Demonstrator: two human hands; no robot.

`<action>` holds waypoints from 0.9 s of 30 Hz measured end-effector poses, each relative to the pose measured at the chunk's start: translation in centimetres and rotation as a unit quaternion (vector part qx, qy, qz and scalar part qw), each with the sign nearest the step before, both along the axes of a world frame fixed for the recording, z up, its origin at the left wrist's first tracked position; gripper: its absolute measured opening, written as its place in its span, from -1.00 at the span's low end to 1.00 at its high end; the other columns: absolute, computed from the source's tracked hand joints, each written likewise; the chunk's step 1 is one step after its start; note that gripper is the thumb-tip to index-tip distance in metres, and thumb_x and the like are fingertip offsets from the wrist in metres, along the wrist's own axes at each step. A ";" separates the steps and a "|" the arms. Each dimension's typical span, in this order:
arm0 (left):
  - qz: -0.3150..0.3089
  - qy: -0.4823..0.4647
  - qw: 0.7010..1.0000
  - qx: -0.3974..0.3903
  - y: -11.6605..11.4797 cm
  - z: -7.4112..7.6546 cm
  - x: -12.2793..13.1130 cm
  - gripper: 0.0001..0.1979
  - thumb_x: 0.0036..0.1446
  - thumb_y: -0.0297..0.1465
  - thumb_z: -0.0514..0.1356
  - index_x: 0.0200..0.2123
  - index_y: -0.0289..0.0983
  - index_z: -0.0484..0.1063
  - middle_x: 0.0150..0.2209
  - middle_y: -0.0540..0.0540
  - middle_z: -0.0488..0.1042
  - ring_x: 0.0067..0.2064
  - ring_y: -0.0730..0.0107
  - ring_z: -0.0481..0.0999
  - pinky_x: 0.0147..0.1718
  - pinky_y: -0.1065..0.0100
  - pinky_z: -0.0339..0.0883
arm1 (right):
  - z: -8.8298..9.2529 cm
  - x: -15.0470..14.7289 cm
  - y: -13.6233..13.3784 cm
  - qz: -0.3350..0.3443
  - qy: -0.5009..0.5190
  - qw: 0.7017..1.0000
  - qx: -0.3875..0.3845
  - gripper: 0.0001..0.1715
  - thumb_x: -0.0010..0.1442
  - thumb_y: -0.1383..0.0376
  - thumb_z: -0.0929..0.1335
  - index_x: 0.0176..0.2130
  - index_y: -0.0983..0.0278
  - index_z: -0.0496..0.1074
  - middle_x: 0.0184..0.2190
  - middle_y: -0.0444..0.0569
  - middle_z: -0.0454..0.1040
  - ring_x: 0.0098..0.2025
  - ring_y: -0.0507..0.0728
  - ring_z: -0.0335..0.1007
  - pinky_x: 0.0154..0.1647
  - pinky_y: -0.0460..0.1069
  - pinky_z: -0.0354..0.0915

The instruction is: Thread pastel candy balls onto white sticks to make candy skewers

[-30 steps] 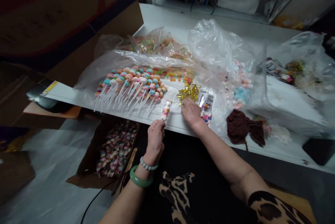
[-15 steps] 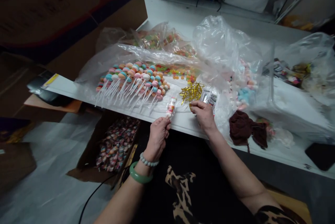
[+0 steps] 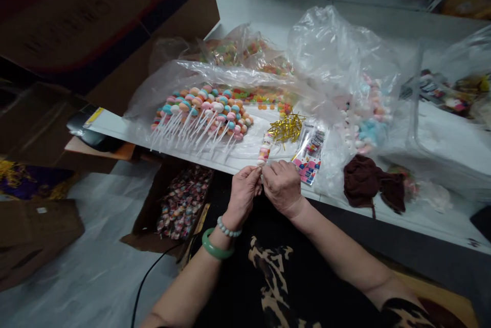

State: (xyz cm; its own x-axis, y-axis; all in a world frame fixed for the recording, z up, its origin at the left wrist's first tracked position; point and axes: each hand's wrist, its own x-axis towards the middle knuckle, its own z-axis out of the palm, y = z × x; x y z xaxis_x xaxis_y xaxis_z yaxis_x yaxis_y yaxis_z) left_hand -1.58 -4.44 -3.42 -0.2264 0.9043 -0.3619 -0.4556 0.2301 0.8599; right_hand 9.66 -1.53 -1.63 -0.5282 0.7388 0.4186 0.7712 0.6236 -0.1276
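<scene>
Cellophane-wrapped candy stick (image 3: 264,153) between both hands (image 3: 242,197) (image 3: 283,188)

A white table (image 3: 441,220) holds plastic bags (image 3: 337,46) and brown cloth (image 3: 364,182).

Pink-and-white candy stick (image 3: 264,153), gold twist ties (image 3: 287,128), pastel lollipops (image 3: 203,113), leopard-print black top (image 3: 273,287)

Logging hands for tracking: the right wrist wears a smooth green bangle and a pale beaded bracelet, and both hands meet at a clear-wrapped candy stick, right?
No: the green bangle and pale beaded bracelet are on the wrist of the left hand, not the right hand, as the head view shows. Both hands do meet at the clear-wrapped candy stick.
</scene>
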 end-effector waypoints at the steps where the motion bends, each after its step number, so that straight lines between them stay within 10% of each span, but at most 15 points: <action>1: 0.004 0.003 1.000 0.005 0.0 -0.1 -0.1 -0.59 -0.02 -0.13 0.34 -0.55 -0.30 0.27 -0.69 0.15 0.18 -0.70 0.69 0.08 -0.71 0.53 -0.06 | 0.0 0.0 0.0 0.001 0.006 1.000 -0.013 -0.71 0.27 0.33 0.23 -0.44 0.25 0.41 -0.50 0.01 0.41 -0.37 0.16 0.20 -0.31 0.06 -0.03; 10: 0.017 0.013 1.000 0.010 0.0 -0.6 -0.2 -0.62 -0.01 -0.12 0.32 -0.49 -0.30 0.31 -0.65 0.15 0.17 -0.66 0.66 0.08 -0.68 0.50 -0.01 | -1.3 -0.3 0.6 -0.010 0.224 0.940 -0.257 -0.76 0.27 0.36 0.23 -0.32 0.22 0.47 -0.34 -0.08 0.53 -0.26 0.09 0.41 -0.19 -0.07 0.22; 19: 0.028 0.024 0.999 -0.011 -0.1 -1.1 -0.1 -0.63 -0.01 -0.15 0.31 -0.52 -0.28 0.25 -0.65 0.16 0.14 -0.65 0.67 0.07 -0.66 0.52 -0.04 | -0.8 -0.6 1.0 0.033 0.118 0.973 -0.197 -0.75 0.24 0.37 0.23 -0.39 0.26 0.45 -0.40 0.03 0.48 -0.28 0.16 0.32 -0.19 0.02 0.15; 22: 0.050 -0.002 0.999 -0.021 0.0 -1.1 0.0 -0.62 -0.04 -0.20 0.32 -0.55 -0.26 0.18 -0.66 0.17 0.12 -0.66 0.68 0.04 -0.68 0.52 -0.08 | -1.5 -0.8 1.1 0.008 0.292 0.897 -0.332 -0.82 0.18 0.33 0.28 -0.43 0.24 0.44 -0.44 -0.07 0.46 -0.33 0.10 0.33 -0.23 -0.01 0.18; 27: 0.011 -0.050 0.999 -0.008 0.2 -0.5 -0.4 -0.65 -0.04 -0.23 0.31 -0.56 -0.27 0.21 -0.69 0.17 0.11 -0.68 0.67 0.02 -0.68 0.51 -0.12 | -2.2 -0.2 2.0 -0.059 0.518 0.630 -0.576 -0.79 -0.13 0.24 0.47 -0.44 0.26 0.41 -0.63 -0.26 0.29 -0.57 -0.02 0.15 -0.50 -0.09 0.12</action>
State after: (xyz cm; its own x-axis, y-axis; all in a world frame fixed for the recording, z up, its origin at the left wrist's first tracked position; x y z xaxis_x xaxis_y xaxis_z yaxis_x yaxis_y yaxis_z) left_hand -1.99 -4.21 -3.92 -0.2077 0.8938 -0.3974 -0.5442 0.2321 0.8062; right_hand 9.45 0.51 -3.82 -0.3248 0.8761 -0.3563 -0.0655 -0.3966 -0.9156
